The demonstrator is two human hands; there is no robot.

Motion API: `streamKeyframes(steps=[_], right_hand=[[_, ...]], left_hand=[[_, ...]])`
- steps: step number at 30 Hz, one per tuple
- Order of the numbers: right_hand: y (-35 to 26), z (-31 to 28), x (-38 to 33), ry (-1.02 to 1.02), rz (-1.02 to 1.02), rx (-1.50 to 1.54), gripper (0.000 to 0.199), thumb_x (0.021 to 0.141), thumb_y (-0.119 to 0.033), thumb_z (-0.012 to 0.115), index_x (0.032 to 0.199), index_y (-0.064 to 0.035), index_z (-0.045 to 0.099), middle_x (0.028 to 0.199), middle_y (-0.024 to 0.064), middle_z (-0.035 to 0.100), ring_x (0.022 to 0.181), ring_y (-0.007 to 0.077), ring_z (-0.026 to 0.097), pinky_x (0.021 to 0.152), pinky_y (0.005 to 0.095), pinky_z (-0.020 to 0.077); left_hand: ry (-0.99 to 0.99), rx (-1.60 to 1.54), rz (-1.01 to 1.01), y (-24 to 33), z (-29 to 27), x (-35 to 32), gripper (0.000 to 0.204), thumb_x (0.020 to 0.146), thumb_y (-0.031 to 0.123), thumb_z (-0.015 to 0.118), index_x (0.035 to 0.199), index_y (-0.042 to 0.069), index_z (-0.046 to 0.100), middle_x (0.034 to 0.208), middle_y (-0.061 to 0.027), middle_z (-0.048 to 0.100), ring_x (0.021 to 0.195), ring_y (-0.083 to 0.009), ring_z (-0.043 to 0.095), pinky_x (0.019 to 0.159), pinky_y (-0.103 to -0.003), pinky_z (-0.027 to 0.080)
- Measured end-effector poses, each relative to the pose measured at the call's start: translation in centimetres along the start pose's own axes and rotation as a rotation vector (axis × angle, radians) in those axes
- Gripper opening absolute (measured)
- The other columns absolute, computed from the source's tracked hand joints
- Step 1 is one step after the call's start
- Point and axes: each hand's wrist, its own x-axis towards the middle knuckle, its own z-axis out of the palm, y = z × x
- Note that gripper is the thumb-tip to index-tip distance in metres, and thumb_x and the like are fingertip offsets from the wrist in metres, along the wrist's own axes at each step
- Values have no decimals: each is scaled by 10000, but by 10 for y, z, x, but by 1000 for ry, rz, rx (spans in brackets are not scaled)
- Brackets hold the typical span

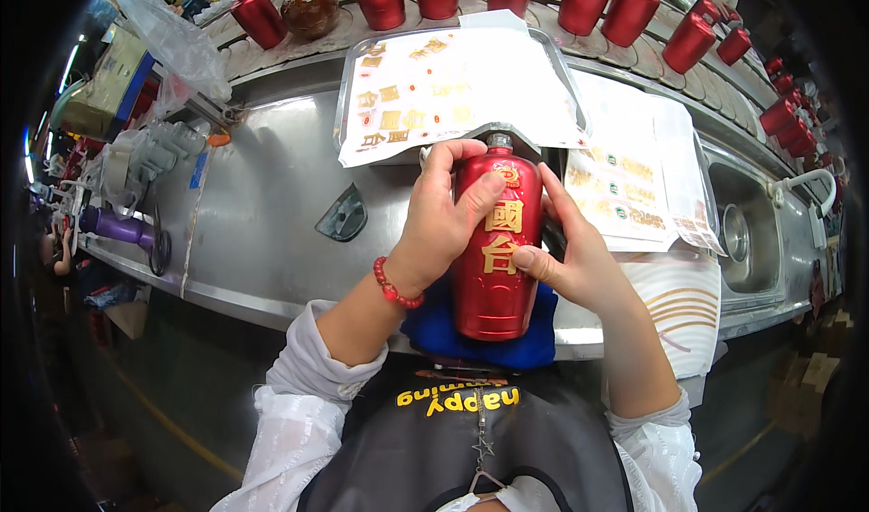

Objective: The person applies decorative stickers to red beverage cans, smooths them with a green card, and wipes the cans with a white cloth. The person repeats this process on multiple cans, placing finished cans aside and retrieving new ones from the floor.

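Observation:
A glossy red bottle [493, 286] with raised gold characters lies in front of me, its neck pointing away and its base over a blue cloth [424, 326]. My left hand [444, 209] wraps its upper left side, thumb pressed on the red emblem near the shoulder. Along the right side, my right hand [575, 254] holds the bottle, thumb tip beside the lower gold character. Beyond the neck, a metal tray [342, 105] carries a white sheet [453, 77] of gold and red decals. A dark, translucent curved scraper-like piece [344, 215] rests on the steel table left of my left hand.
Another decal sheet [615, 181] lies to the right, before a steel sink [747, 231] with a tap [808, 179]. Several red bottles [584, 0] and a brown round jar [310, 10] stand on the slatted conveyor [330, 55] at the back. A purple bottle [118, 227] is far left.

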Motion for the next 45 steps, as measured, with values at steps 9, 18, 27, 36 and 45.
streamKeyframes(steps=[9,18,27,36,45], right_hand=[[-2,-2,1,-32,25,-16,1104,860,-477,795,1598,26,146,1450,254,492,1378,315,477,1163,415,347],[0,-2,1,-35,8,15,1110,858,-481,795,1600,23,142,1489,243,452,1402,309,447,1168,412,340],[-7,-3,0,-49,30,-16,1067,872,-426,793,1595,31,155,1498,244,447,1407,316,443,1172,414,339],[-2,0,1,11,-19,-32,1090,846,-485,794,1558,93,205,1453,325,474,1365,375,496,1121,425,405],[-3,-1,1,-1,-16,-37,1085,855,-488,783,1559,94,199,1452,327,474,1357,380,504,1114,423,415]], left_hand=[[15,80,7,-1,-2,10,271,1032,193,607,1227,23,523,1124,-57,586,1034,-97,560,907,-252,488],[15,591,761,23,-13,6,370,996,293,633,1253,26,634,1147,-96,686,1122,-293,554,976,-395,455],[27,306,416,16,-7,20,309,1030,213,578,1281,54,664,1107,-112,661,1094,-239,561,953,-339,468],[31,23,137,3,2,22,281,963,145,667,1226,62,621,1114,-76,603,1033,-182,552,961,-325,465],[-55,256,199,10,-1,26,340,984,113,632,1295,31,519,1138,-56,597,1041,-110,568,940,-269,473]])
